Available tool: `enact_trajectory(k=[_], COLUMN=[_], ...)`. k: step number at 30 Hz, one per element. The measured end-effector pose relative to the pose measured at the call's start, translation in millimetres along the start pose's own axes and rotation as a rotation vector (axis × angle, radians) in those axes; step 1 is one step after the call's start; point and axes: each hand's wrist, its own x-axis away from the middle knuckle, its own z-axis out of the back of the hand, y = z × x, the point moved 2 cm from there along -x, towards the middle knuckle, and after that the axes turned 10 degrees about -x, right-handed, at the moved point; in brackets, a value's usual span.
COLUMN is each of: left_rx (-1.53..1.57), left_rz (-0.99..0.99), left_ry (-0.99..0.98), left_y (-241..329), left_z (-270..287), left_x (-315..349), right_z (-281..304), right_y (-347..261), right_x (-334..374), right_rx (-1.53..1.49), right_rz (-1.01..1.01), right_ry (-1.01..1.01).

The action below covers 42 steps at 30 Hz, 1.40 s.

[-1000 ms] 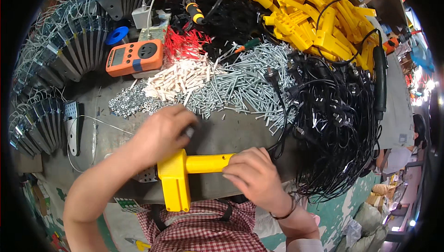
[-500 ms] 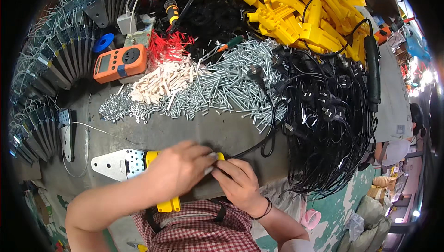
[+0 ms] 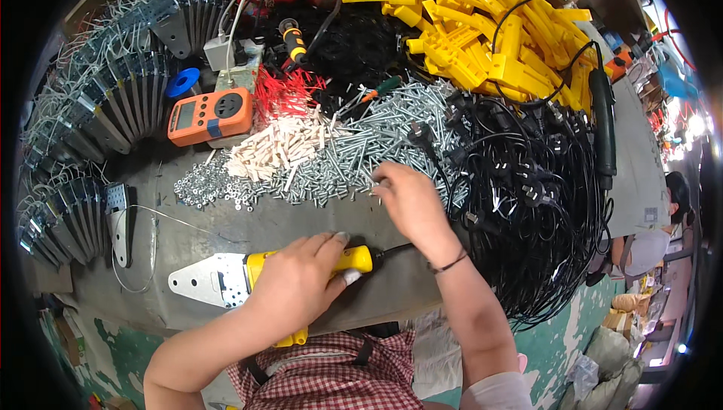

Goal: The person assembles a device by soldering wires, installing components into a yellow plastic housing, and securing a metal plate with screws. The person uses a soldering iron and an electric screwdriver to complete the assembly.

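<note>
Wrapped over a yellow plastic handle (image 3: pixel 354 259), my left hand (image 3: pixel 297 274) holds it down at the table's near edge. A perforated metal plate (image 3: pixel 211 280) with a rounded tip sticks out of the handle's left end, and a black cord leaves its right end. My right hand (image 3: pixel 414 203) is at the near edge of the pile of long silver screws (image 3: pixel 410 120), its thumb and fingertips pinched together. Whatever sits between those fingertips is too small to make out. Part of the handle is hidden under my left hand.
Black plug cords (image 3: pixel 527 237) are heaped at the right. Yellow handle parts (image 3: pixel 482 33) pile up behind. White sleeves (image 3: pixel 275 146), small nuts (image 3: pixel 203 184) and an orange meter (image 3: pixel 211 116) lie left of the screws. Metal plates (image 3: pixel 113 112) with wires stand in rows at the far left.
My right hand has left the handle's right end and moved up to the screw pile. My left hand now lies over the handle. The whole view has shifted slightly.
</note>
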Motion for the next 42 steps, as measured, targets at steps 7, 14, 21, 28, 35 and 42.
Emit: enact_trajectory(k=[7, 14, 21, 28, 35, 42], left_rx=[1.173, 0.688, 0.601, 0.543, 0.349, -0.046], left_rz=[0.469, 0.261, 0.389, 0.194, 0.073, -0.274], left_ry=[0.046, 0.089, 0.053, -0.076, 0.058, 0.134], left_y=[-31.4, -13.7, -19.3, -53.2, -55.7, -36.8], left_z=[6.2, 31.6, 29.6, 29.3, 15.2, 13.0], left_x=[-27.4, -5.1, 9.7, 10.0, 19.7, 14.2], right_z=[2.3, 3.2, -17.1, -28.7, -44.5, -41.3], right_y=[-52.6, -89.6, -78.1, -58.0, -92.2, -97.5], right_x=[32.2, 58.1, 100.9, 144.0, 127.4, 92.9], right_rx=[-0.759, -0.38, -0.71, -0.052, -0.231, -0.112], right_rz=[-0.188, 0.093, -0.12, 0.089, 0.085, 0.38], right_ry=[-0.092, -0.074, 0.188, 0.009, 0.015, -0.065])
